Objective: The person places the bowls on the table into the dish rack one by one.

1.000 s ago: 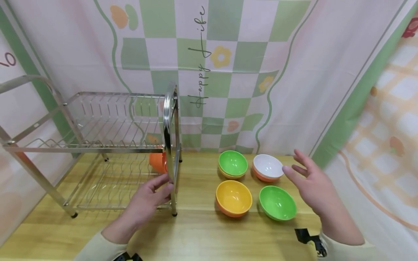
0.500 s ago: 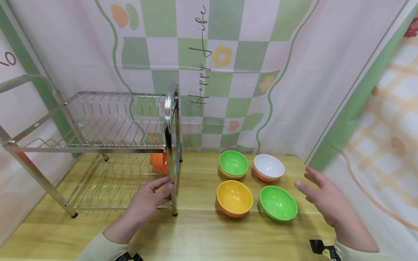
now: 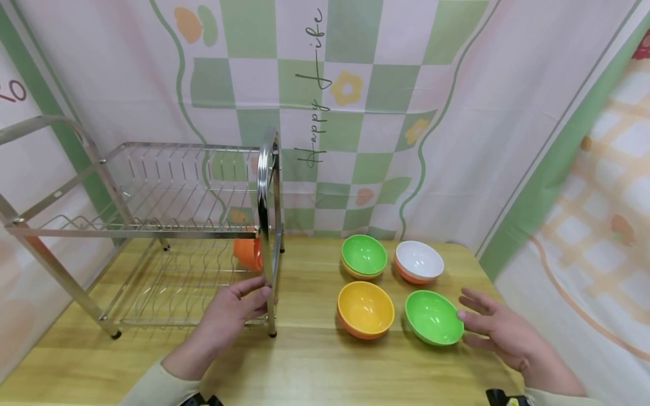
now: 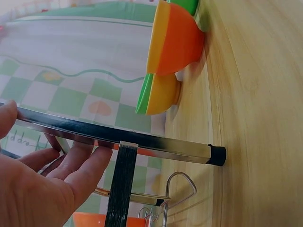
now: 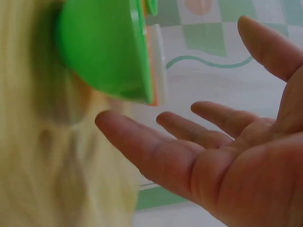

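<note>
My left hand [image 3: 231, 310] is at the front right post of a two-tier metal dish rack [image 3: 193, 232], gripping it lightly. In the left wrist view, the thumb lies on one side of the post [image 4: 175, 149] and the fingers on the other. My right hand [image 3: 508, 332], fingers spread and holding nothing, hovers just right of a green bowl [image 3: 434, 317]. In the right wrist view a gap shows between the fingertips [image 5: 106, 120] and that green bowl [image 5: 102, 47]. Left of it stands a yellow bowl [image 3: 365, 307] with an orange outside.
Behind stand a green bowl with a yellow outside [image 3: 363, 255] and a white bowl with an orange outside [image 3: 418, 260]. An orange cup-like piece [image 3: 247, 252] sits on the rack's lower tier, partly hidden. A patterned curtain [image 3: 350, 129] hangs behind the wooden table [image 3: 315, 366].
My right hand has come down from beside the white bowl, first swinging right, then closing in on the green bowl's right side. The left hand keeps its place on the rack post.
</note>
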`<action>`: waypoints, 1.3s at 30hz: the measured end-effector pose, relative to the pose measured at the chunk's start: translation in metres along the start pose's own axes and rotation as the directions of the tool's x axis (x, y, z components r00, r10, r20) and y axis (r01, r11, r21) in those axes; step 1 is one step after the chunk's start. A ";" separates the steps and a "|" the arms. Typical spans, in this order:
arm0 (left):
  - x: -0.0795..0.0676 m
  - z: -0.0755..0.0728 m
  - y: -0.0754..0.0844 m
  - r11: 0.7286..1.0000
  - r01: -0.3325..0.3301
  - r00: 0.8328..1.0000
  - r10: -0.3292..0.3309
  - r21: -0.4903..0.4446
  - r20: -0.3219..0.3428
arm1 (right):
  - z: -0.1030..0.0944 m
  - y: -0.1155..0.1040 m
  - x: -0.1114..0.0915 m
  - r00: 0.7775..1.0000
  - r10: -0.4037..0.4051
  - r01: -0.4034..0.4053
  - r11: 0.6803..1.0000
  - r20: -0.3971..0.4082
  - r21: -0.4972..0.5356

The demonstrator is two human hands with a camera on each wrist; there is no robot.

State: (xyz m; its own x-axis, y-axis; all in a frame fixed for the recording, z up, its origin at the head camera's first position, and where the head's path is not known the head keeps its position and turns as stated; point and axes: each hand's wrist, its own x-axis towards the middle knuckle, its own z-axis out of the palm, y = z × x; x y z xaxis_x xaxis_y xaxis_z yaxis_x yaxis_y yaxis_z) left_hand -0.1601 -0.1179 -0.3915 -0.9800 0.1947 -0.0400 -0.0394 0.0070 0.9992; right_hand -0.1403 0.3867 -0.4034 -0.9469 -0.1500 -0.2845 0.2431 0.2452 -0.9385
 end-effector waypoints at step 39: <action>0.001 -0.001 -0.002 0.997 0.011 1.000 -0.009 -0.076 0.021 | -0.005 0.045 0.015 0.952 -0.152 0.004 0.874 0.267 0.486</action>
State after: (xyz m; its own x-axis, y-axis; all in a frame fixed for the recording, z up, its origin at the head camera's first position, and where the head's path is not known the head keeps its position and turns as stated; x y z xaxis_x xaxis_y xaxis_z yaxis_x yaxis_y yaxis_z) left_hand -0.1614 -0.1189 -0.3939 -0.9754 0.2151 -0.0491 -0.0646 -0.0658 0.9957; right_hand -0.1443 0.4009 -0.4492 -0.8819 -0.4357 -0.1801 0.3114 -0.2516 -0.9164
